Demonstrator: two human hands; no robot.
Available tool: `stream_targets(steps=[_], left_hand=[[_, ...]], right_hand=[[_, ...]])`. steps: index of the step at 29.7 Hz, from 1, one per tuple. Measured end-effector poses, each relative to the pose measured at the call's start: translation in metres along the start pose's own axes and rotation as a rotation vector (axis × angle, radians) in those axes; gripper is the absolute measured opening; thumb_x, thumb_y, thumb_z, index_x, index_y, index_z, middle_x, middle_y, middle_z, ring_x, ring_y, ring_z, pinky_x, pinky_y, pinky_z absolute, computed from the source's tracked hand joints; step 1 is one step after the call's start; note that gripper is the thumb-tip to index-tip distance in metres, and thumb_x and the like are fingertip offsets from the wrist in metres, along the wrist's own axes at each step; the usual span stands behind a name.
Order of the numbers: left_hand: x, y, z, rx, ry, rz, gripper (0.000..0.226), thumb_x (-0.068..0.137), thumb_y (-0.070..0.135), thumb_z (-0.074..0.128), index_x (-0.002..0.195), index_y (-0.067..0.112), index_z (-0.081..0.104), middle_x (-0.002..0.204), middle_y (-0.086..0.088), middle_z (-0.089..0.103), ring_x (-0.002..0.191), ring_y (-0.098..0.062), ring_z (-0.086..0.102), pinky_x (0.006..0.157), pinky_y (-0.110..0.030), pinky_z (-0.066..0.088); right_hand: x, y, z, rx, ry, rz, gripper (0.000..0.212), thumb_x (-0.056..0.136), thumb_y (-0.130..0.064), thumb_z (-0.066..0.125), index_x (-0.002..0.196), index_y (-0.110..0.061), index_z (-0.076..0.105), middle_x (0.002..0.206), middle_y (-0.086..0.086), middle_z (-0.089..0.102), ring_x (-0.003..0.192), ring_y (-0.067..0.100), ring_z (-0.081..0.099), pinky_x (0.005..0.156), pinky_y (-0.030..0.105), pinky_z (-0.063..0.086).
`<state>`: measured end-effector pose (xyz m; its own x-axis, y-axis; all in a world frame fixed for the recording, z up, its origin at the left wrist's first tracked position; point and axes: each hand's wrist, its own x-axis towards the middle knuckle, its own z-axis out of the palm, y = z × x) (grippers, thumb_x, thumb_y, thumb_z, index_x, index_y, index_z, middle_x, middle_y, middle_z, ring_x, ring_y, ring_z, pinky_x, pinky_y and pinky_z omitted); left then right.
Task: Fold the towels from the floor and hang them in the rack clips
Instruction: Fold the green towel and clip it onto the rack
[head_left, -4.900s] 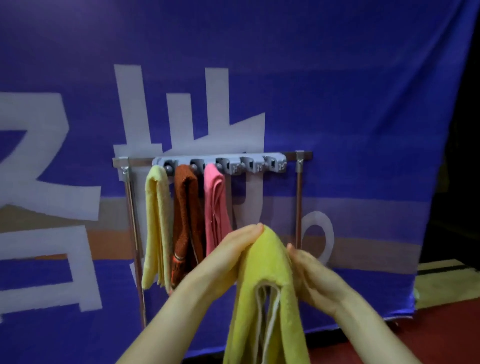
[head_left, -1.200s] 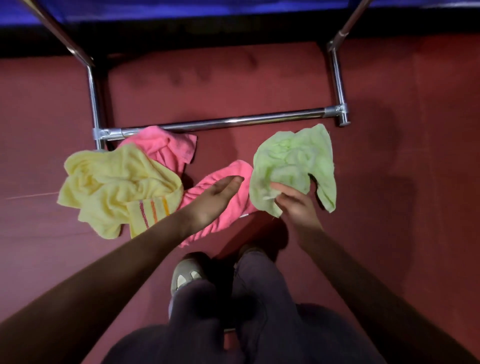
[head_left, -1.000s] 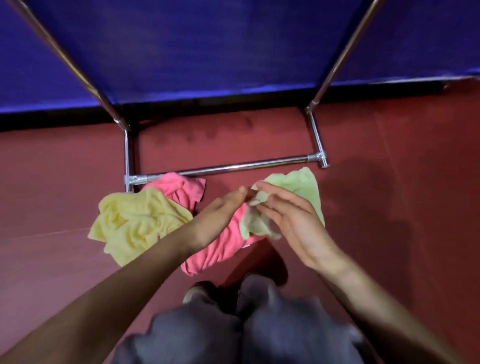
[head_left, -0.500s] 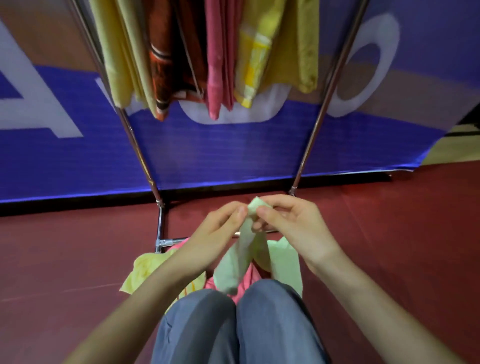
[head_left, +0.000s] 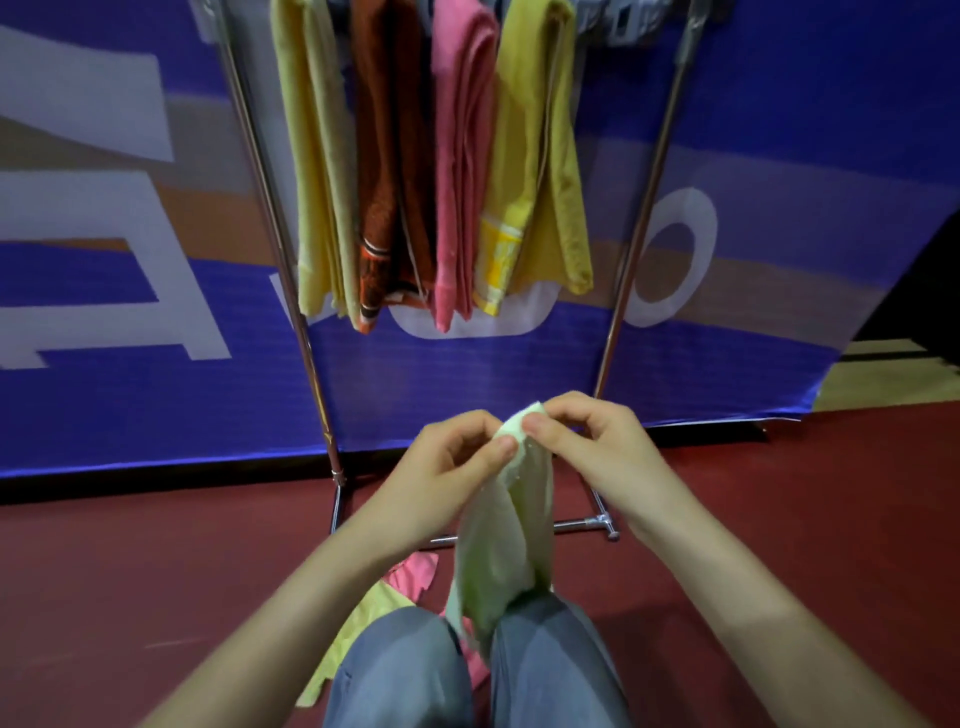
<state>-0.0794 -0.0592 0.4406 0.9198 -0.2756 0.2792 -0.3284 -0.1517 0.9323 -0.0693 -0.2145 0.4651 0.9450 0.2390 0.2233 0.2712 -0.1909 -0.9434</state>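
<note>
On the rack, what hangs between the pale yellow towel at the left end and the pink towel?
One rust-brown towel, clear in the head view.

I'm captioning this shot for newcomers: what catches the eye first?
The left hand and right hand pinch the top of a pale green towel at centre. Above, four folded towels hang side by side on the rack: pale yellow, rust, pink, yellow.

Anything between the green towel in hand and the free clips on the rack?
Nothing visible. The left hand and right hand pinch the light green towel in open air below the rack; the free clips sit right of the mustard towel.
</note>
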Motion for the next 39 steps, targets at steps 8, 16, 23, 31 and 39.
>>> stream_targets(steps=[8, 16, 23, 31, 39], left_hand=[[0.003, 0.009, 0.003, 0.000, -0.043, -0.086, 0.047, 0.082, 0.038, 0.050, 0.093, -0.007, 0.057, 0.083, -0.013, 0.057, 0.079, -0.020, 0.054, 0.073, -0.035, 0.044], [-0.005, 0.000, -0.037, 0.064, 0.073, -0.236, 0.034, 0.092, 0.021, 0.046, 0.074, -0.004, 0.060, 0.068, -0.006, 0.057, 0.066, -0.014, 0.051, 0.061, -0.026, 0.040], [-0.010, 0.004, -0.084, 0.249, 0.090, -0.296, 0.029, 0.088, 0.023, 0.054, 0.073, 0.001, 0.064, 0.067, -0.004, 0.063, 0.064, -0.010, 0.057, 0.061, -0.019, 0.045], [-0.006, 0.003, -0.080, 0.135, 0.224, -0.504, 0.036, 0.089, 0.025, 0.053, 0.092, -0.010, 0.061, 0.080, -0.018, 0.058, 0.068, -0.022, 0.057, 0.050, -0.019, 0.052], [0.006, 0.005, -0.045, -0.007, 0.170, -0.569, 0.027, 0.087, 0.017, 0.057, 0.066, 0.001, 0.063, 0.044, -0.001, 0.053, 0.035, -0.006, 0.049, 0.038, -0.015, 0.041]], right_hand=[[0.025, -0.045, -0.012, 0.053, 0.178, -0.153, 0.019, 0.082, -0.008, 0.060, 0.066, -0.019, 0.061, 0.066, -0.005, 0.057, 0.061, -0.005, 0.051, 0.065, 0.011, 0.041], [0.057, -0.077, -0.066, 0.017, 0.437, -0.141, 0.018, 0.085, -0.021, 0.060, 0.067, -0.025, 0.062, 0.060, -0.010, 0.056, 0.057, -0.001, 0.052, 0.058, 0.017, 0.044], [0.065, -0.062, -0.107, -0.019, 0.561, -0.058, 0.012, 0.086, -0.022, 0.058, 0.083, -0.012, 0.065, 0.070, -0.003, 0.056, 0.065, 0.008, 0.053, 0.061, 0.020, 0.048], [0.067, -0.004, -0.103, 0.092, 0.652, 0.027, 0.016, 0.082, -0.018, 0.063, 0.066, -0.021, 0.063, 0.054, -0.011, 0.063, 0.066, 0.008, 0.051, 0.071, 0.027, 0.045], [0.035, 0.030, -0.017, 0.103, 0.434, 0.053, 0.009, 0.081, -0.011, 0.064, 0.081, -0.003, 0.068, 0.065, -0.001, 0.061, 0.055, -0.003, 0.055, 0.053, 0.007, 0.042]])
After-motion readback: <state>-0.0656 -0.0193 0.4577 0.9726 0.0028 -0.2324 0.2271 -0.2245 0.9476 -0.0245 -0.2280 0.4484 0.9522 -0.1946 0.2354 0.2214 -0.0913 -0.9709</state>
